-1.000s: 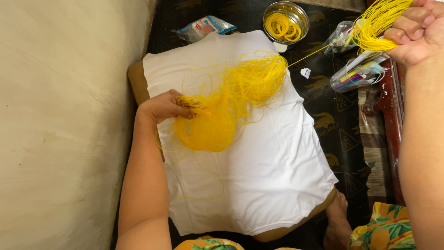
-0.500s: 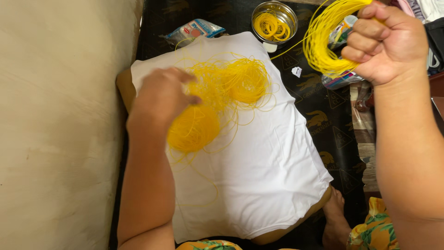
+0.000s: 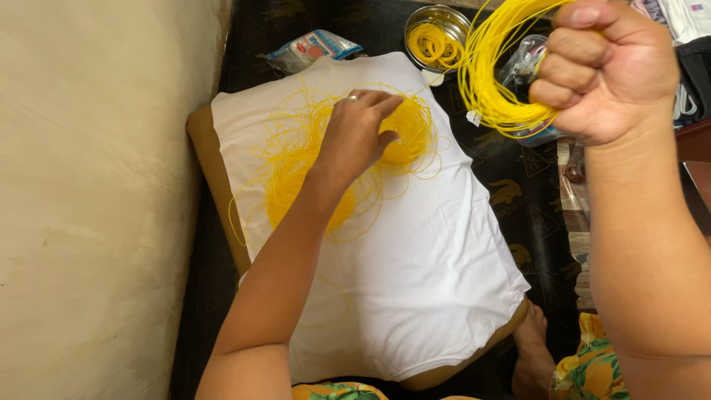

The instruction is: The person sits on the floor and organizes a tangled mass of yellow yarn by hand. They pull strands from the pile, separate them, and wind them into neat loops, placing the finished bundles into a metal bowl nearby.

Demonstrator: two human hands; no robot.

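Note:
A loose tangle of yellow cord (image 3: pixel 296 167) lies spread on a white cloth (image 3: pixel 422 267) that covers a brown cushion. My left hand (image 3: pixel 359 133) reaches across the tangle, fingers curled down onto its denser right clump. My right hand (image 3: pixel 603 70) is raised at the upper right, fisted around a wound coil of the same yellow cord (image 3: pixel 489 74). A strand runs from that coil down toward the tangle.
A steel bowl (image 3: pixel 435 33) with yellow coils stands behind the cloth. A blue and white packet (image 3: pixel 311 48) lies at the back left, clear plastic bags (image 3: pixel 529 67) at the right. A cream wall (image 3: pixel 96 200) borders the left. My bare foot (image 3: pixel 533 355) rests below the cushion.
My left hand has moved from the tangle's left side across to its right clump. My right hand with the coil has come nearer and slightly left.

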